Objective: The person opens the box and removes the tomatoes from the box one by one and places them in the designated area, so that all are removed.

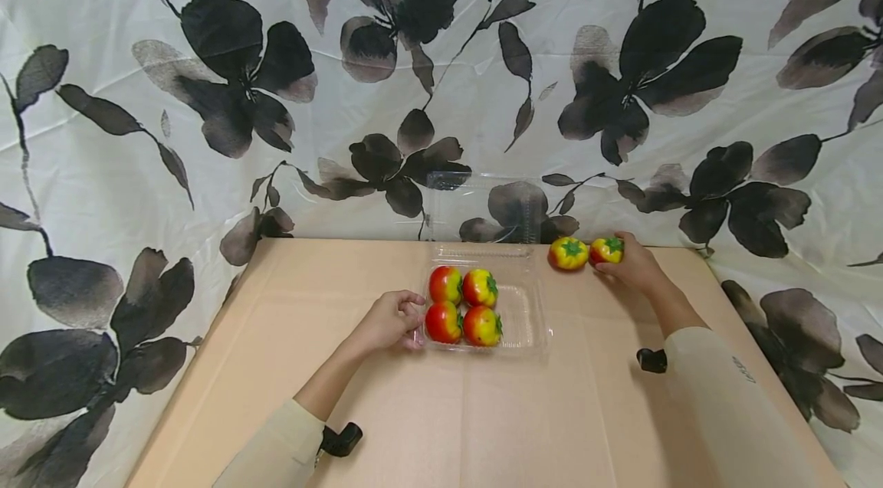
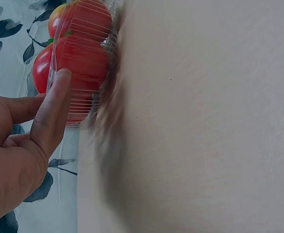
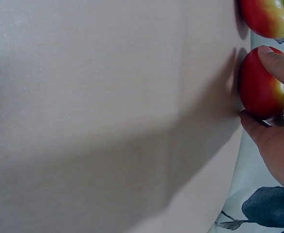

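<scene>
A clear plastic clamshell container (image 1: 522,312) stands on the table with its lid (image 1: 483,204) raised at the back. Several red-and-yellow fruits (image 1: 444,322) with green leafy tops, persimmon-like, fill its left and middle part. My left hand (image 1: 389,321) pinches the container's left wall; in the left wrist view its fingers (image 2: 59,92) lie against the ribbed plastic. To the right of the container, my right hand (image 1: 635,266) holds another such fruit (image 3: 260,87) between thumb and fingers, near the table's back edge. A further fruit (image 1: 569,253) sits just left of it.
The light brown table (image 1: 483,427) ends just behind the fruits. Behind it hangs a white cloth (image 1: 510,120) with dark flowers, which also shows at both sides. The container's right part (image 1: 520,312) shows bare plastic.
</scene>
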{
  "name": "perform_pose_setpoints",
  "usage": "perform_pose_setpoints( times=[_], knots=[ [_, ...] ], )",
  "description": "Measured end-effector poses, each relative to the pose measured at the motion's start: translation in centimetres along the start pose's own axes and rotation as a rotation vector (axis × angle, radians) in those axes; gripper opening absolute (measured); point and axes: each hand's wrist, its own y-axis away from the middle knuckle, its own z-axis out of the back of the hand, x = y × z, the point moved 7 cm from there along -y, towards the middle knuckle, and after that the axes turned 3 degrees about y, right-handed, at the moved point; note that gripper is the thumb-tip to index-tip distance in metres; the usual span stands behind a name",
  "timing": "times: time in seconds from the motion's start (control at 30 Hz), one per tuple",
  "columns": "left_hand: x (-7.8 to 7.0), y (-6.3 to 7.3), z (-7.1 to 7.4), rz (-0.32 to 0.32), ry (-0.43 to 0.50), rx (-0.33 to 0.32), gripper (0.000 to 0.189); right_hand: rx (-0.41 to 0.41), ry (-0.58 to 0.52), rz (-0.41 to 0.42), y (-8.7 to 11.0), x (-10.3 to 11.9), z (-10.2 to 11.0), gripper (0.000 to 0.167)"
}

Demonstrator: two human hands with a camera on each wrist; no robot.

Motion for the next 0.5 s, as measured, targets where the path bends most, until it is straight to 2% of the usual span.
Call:
perform_pose_setpoints(
  times=[0.5],
  knots=[
    [0.05, -0.06, -0.10, 0.009, 0.007, 0.006, 0.035, -0.014, -0.028, 0.008, 0.48, -0.41, 0.27, 0.105]
  ],
)
